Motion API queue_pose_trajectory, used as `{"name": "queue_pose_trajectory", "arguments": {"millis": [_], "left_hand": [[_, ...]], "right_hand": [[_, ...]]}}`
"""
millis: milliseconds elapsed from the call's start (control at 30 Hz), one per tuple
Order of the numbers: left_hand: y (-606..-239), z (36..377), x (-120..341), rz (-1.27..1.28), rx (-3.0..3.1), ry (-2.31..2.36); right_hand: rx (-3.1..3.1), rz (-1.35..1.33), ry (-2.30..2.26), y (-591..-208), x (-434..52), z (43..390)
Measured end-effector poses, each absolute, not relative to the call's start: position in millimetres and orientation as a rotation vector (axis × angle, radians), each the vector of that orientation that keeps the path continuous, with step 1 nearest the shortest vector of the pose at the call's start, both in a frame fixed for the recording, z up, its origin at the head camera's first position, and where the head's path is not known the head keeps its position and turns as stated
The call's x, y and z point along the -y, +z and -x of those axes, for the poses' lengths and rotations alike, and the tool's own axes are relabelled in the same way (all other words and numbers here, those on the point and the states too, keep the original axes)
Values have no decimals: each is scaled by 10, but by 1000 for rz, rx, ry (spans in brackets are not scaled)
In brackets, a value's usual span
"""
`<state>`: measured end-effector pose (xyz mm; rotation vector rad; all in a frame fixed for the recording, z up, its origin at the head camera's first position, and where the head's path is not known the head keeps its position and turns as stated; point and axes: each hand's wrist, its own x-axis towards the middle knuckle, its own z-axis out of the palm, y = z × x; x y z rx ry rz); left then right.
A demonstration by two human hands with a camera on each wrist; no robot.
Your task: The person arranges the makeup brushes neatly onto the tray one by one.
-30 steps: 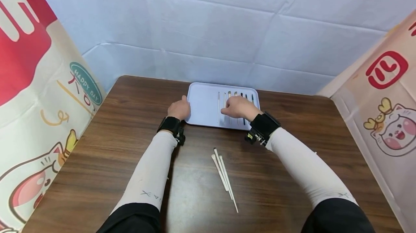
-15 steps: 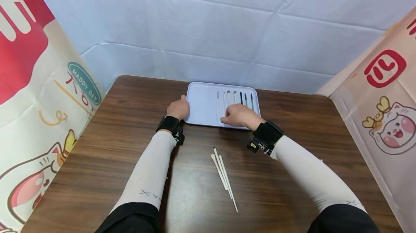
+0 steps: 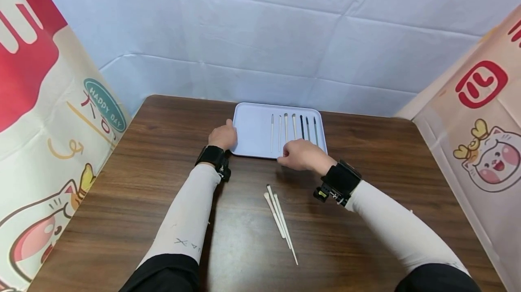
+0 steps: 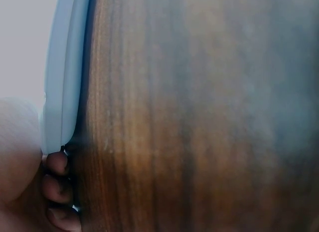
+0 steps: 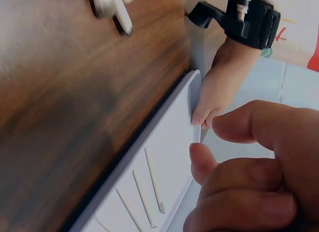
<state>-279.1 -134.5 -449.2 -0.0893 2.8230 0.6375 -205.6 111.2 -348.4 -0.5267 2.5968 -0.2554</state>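
A pale blue tray [image 3: 254, 131] lies at the table's far middle, with several thin tools [image 3: 294, 125], white and dark, lined up in its right half. My left hand [image 3: 224, 137] grips the tray's left rim; in the left wrist view its fingertips [image 4: 57, 164] curl against the tray's edge [image 4: 62, 82]. My right hand [image 3: 290, 156] hovers over the tray's near edge, fingers loosely curled, holding nothing. Three white sticks [image 3: 280, 217] lie on the table nearer to me. The right wrist view shows the curled fingers [image 5: 249, 192] above the tray [image 5: 164, 147].
The brown wooden table [image 3: 134, 183] is walled in by a white sheet [image 3: 285, 34] behind and printed panels at left [image 3: 49, 115] and right [image 3: 480, 120]. Bare wood lies on both sides of the tray.
My right hand has drawn back from over the tools in the tray to the tray's near edge, uncovering them. The left hand has stayed on the rim.
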Motion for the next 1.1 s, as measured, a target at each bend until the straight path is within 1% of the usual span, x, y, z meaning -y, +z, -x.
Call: {"name": "queue_pose_trajectory", "arguments": {"millis": [433,867,1100], "left_hand": [[-4511,2786,1341,102,-2825,651],[-4483,2772,1339,104,-2814,650],[-4486,2770,1338,99,-2817,645]], "right_hand": [[-2592,564,-260,-3577,-1165,1748],[-2589,588,-220,-3658,-1225,1560],[-2555,529,-218,-3765,-1235,1445]]}}
